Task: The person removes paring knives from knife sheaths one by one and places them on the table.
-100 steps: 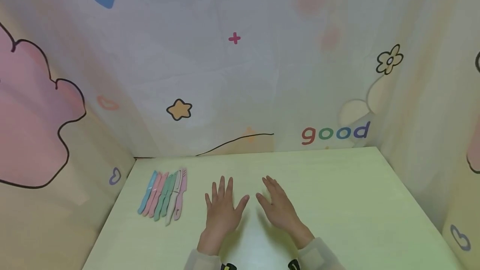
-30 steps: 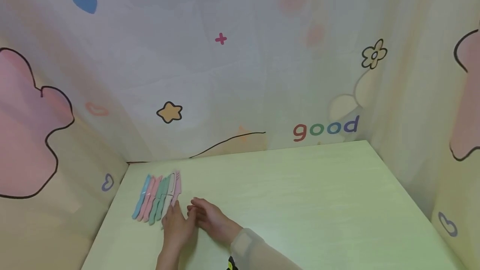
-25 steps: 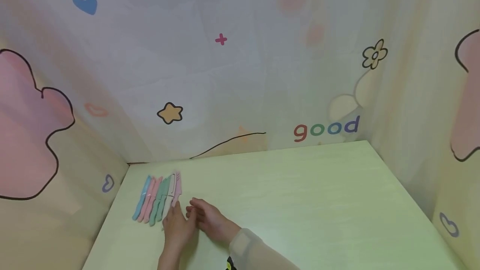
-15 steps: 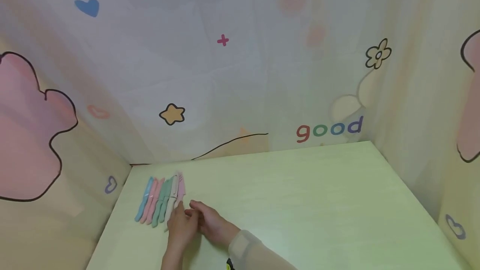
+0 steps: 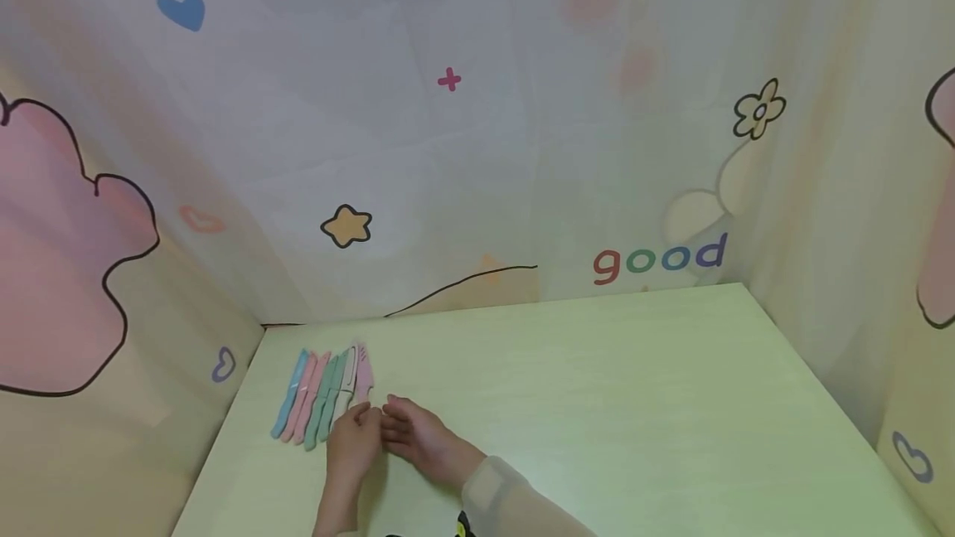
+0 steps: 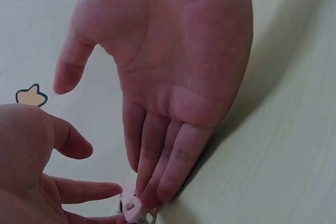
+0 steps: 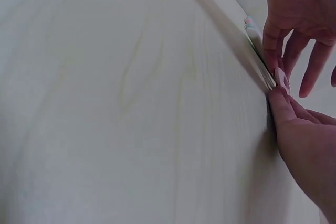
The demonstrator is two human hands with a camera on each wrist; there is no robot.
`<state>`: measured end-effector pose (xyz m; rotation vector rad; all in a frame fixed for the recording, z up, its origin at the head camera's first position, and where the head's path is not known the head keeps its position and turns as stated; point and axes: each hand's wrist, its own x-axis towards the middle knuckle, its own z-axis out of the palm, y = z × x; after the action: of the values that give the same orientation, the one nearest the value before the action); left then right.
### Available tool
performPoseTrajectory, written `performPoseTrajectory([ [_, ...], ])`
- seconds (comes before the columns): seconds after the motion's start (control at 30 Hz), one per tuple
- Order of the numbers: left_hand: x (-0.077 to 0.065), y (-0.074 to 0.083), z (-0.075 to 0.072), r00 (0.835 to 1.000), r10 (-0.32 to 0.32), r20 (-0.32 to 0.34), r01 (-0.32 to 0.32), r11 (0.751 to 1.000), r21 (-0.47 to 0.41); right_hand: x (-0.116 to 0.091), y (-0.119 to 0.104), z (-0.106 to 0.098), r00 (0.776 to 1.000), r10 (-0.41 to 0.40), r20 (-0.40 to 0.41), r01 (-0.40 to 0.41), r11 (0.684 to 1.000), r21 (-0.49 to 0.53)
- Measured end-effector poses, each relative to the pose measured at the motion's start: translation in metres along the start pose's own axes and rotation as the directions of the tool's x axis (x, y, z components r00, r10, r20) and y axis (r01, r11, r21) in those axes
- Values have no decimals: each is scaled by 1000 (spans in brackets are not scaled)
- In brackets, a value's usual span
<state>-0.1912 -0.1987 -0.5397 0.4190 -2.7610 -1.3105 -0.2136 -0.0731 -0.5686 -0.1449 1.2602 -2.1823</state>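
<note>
A lavender eyebrow razor (image 5: 363, 371) lies at the right end of a row of eyebrow razors, blade pointing toward the wall. My left hand (image 5: 353, 442) bends over its handle with thumb and fingers drawn together, pinching the handle and hiding its lower part. Beside it, a white eyebrow razor (image 5: 348, 379) is partly covered by the same hand. My right hand (image 5: 427, 440) faces it, palm inward, thumb uppermost and fingers nearly straight. In the left wrist view, the holed end of the pale handle (image 6: 134, 211) shows between the fingertips of both hands.
Left of the white razor lie green (image 5: 326, 404), pink (image 5: 309, 400) and blue eyebrow razors (image 5: 289, 400), side by side near the table's left edge. A pale table (image 5: 597, 404) meets a patterned cloth wall (image 5: 485, 172) behind and at both sides.
Both hands have come from the table's middle to the right end of the razor row. Lately my left fingers have bent in, and the lavender razor stands straighter, away from the wall of white beside it.
</note>
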Motion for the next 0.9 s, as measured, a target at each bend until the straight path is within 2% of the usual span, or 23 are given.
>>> performPoseTrajectory([
  [0.17,6,-5,0,998,-69,2,68,995,-76,-4,-1,-4,1000,6,11,-6,1000,15],
  [0.3,12,-12,0,995,-100,24,102,990,-97,-8,-3,-7,999,10,35,-11,1000,9],
  [0.5,16,-19,3,997,-63,39,67,992,-106,-16,-1,-14,999,4,48,-6,999,41],
  [0.7,16,-18,6,997,-80,16,82,989,-122,-21,1,-17,997,-6,76,1,998,60],
  [0.8,17,-18,7,996,-92,18,94,975,-201,-24,-2,-18,996,-21,88,15,998,62],
  [0.9,16,-17,9,995,-94,30,98,944,-314,-27,-7,-21,996,-33,87,27,997,66],
])
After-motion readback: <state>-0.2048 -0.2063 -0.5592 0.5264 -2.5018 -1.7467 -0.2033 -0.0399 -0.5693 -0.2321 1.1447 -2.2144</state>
